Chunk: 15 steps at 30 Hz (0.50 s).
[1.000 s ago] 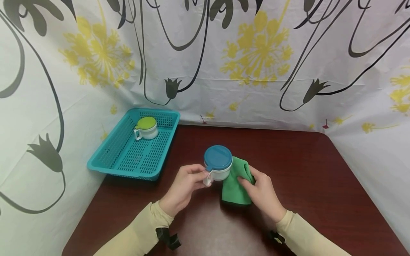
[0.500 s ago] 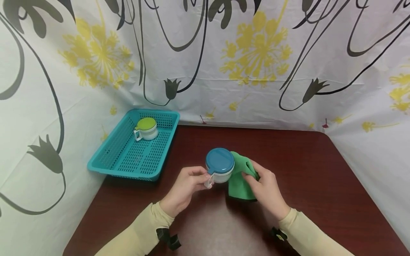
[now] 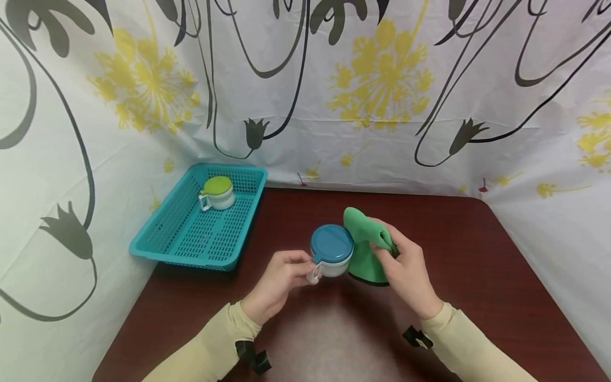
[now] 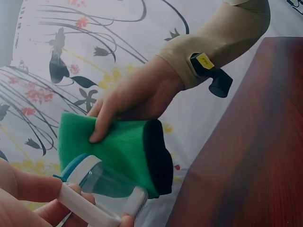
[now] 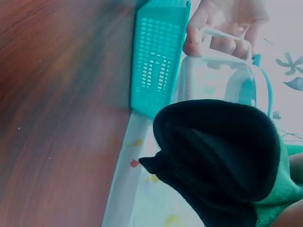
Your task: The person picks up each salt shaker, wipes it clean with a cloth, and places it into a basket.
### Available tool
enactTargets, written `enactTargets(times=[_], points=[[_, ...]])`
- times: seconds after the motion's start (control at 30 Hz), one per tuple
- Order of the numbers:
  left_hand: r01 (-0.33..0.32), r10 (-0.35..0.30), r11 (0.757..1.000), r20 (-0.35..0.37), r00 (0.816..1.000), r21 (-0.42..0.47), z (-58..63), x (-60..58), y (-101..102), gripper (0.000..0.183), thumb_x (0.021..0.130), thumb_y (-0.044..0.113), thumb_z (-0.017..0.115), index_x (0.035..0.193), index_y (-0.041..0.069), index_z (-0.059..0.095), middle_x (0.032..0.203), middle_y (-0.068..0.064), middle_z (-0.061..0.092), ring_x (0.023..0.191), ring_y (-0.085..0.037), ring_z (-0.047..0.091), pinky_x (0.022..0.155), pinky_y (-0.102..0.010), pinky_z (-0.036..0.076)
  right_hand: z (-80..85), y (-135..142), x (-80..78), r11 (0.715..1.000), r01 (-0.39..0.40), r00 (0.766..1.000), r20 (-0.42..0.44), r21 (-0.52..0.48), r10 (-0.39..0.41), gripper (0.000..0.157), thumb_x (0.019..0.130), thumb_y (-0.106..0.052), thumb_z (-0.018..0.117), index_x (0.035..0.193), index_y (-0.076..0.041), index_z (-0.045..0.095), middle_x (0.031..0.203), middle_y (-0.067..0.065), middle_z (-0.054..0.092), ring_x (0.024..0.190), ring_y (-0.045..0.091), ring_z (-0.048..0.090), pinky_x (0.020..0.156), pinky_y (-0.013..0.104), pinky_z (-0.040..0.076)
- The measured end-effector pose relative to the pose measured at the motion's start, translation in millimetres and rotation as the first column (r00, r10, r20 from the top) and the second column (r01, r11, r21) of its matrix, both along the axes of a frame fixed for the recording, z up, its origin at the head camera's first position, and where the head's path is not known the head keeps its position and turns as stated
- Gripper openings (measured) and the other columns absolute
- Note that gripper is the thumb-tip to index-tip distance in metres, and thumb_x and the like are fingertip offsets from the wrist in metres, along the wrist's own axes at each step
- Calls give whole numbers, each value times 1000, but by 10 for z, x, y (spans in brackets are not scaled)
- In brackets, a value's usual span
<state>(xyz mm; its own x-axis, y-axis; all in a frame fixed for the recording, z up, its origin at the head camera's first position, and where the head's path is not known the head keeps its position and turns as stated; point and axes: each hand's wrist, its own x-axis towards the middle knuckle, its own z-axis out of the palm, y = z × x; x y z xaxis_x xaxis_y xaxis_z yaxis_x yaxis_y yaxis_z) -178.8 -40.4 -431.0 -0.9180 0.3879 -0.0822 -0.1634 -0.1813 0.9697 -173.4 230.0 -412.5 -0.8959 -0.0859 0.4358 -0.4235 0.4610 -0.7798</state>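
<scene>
A clear-walled jar [image 3: 334, 267] with a blue lid [image 3: 332, 243] and a white handle is held above the table. My left hand [image 3: 281, 282] pinches its handle between thumb and fingers. From the other side my right hand [image 3: 406, 270] grips a folded green cloth [image 3: 369, 254] with a dark edge, which lies against the jar's side. In the left wrist view, the cloth [image 4: 109, 142] sits behind the jar's transparent wall [image 4: 106, 182]. The right wrist view shows the cloth's dark underside [image 5: 218, 151] covering part of the jar [image 5: 215, 78].
At the back left stands a turquoise perforated basket [image 3: 195, 241]. Inside it is a similar white jar [image 3: 220, 200] with a green lid. Under both hands spreads a dark red-brown table [image 3: 429, 223]. A patterned white curtain [image 3: 305, 95] borders the back and sides.
The jar and left hand have shifted slightly right and nearer. My right hand has moved right, and the cloth has slid round the jar, its upper end now higher beside the lid.
</scene>
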Motion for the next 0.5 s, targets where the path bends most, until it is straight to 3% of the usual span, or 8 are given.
enactTargets(times=[0.13, 0.23, 0.37, 0.5], points=[[14, -14, 1000, -11, 1000, 4, 26, 1, -21, 19, 92, 8, 66, 93, -12, 66, 89, -22, 65, 86, -34, 64, 88, -46, 56, -75, 64, -62, 996, -87, 993, 73, -21, 88, 46, 101, -20, 61, 143, -37, 54, 136, -11, 59, 113, 14, 61, 85, 33, 53], [19, -19, 1000, -24, 1000, 9, 35, 1, -37, 20, 92, 9, 66, 92, -11, 66, 89, -24, 65, 85, -34, 64, 87, -46, 56, -190, 116, -118, 989, -141, 976, 163, -49, 147, 45, 101, -19, 62, 143, -34, 54, 135, -6, 60, 112, 16, 62, 85, 35, 55], [26, -26, 1000, -28, 999, 7, 30, 1, -51, 21, 92, 9, 66, 92, -12, 66, 89, -25, 65, 85, -34, 64, 86, -46, 56, -355, 152, -144, 984, -167, 948, 263, -70, 179, 44, 100, -18, 64, 141, -31, 56, 132, -1, 62, 108, 19, 65, 82, 38, 57], [38, -38, 999, -26, 999, 8, 22, -4, -60, 22, 92, 8, 65, 93, -13, 66, 89, -26, 65, 84, -34, 64, 86, -47, 56, -420, 145, -148, 984, -159, 943, 284, -75, 174, 42, 100, -18, 64, 139, -31, 57, 129, -1, 63, 105, 20, 67, 80, 40, 58]])
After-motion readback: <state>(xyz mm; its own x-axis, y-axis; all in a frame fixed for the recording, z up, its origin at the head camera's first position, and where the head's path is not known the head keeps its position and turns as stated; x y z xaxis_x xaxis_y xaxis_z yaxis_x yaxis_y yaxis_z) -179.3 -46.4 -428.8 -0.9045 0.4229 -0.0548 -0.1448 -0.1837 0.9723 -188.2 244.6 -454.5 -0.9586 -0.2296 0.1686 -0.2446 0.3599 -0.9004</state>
